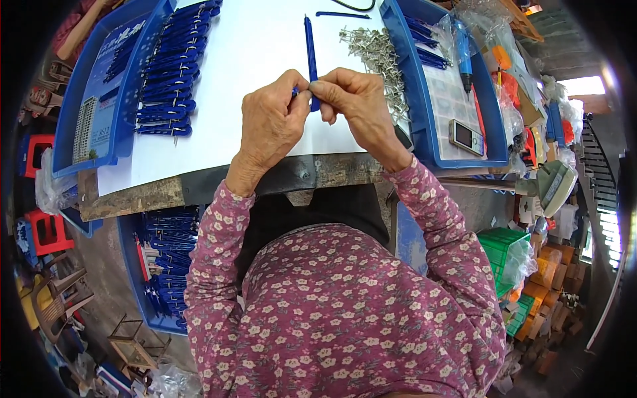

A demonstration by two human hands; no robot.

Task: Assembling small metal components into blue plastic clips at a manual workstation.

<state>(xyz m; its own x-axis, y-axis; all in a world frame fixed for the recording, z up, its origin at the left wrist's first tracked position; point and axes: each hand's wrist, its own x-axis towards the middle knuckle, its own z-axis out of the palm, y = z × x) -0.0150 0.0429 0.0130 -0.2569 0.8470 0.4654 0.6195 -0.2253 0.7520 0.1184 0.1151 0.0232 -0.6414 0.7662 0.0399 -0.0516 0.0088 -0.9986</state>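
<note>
Nearest, below the table edge on the left, a blue crate (pixel 142 292) on the floor holds many blue clips. Above it, over the white sheet (pixel 252 46), the left hand (pixel 272 123) and right hand (pixel 355 99) meet, fingertips pinched together on a long blue plastic strip (pixel 310 50) that points away from the person. Just right of it lies a pile of metal springs (pixel 378 53). Far left, a blue tray (pixel 99 99) carries rows of finished clips (pixel 169 66); on the right, another tray holds a phone (pixel 466 136).

Blue plastic strip (pixel 310 56), blue trays (pixel 99 86), white sheet (pixel 252 60), maroon floral sleeves (pixel 212 265).
</note>
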